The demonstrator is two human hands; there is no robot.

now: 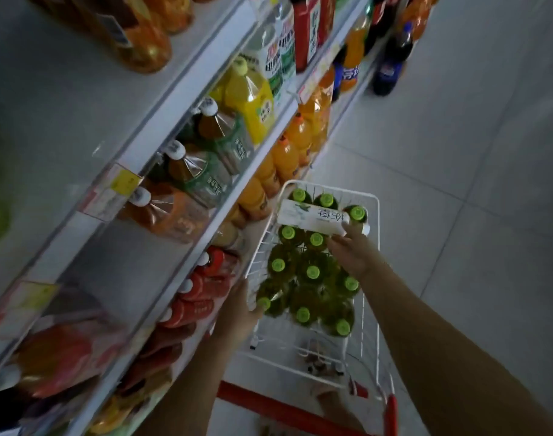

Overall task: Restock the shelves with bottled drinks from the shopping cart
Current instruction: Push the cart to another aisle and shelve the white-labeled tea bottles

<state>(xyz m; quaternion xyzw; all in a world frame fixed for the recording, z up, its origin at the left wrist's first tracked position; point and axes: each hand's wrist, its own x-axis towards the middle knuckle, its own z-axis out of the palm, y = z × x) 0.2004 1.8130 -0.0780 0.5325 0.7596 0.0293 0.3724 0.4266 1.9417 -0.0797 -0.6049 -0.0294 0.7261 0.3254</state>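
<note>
A white wire shopping cart (374,278) stands in the aisle beside the shelves, holding several yellow-green bottles with bright green caps (313,272). A white-labelled bottle (313,217) lies sideways across the far bottles. My right hand (357,250) reaches over the cart and grips the cap end of that white bottle. My left hand (237,313) is at the cart's left rim, fingers wrapped around a green-capped bottle (270,305) at the near left corner.
Shelves (187,99) run along the left, stocked with orange, yellow, tea and red bottles. A broad bare stretch of shelf (64,99) shows at upper left. Cola bottles (391,64) stand at the far end. Red cart handle (278,407) is near me; grey tiled floor lies to the right.
</note>
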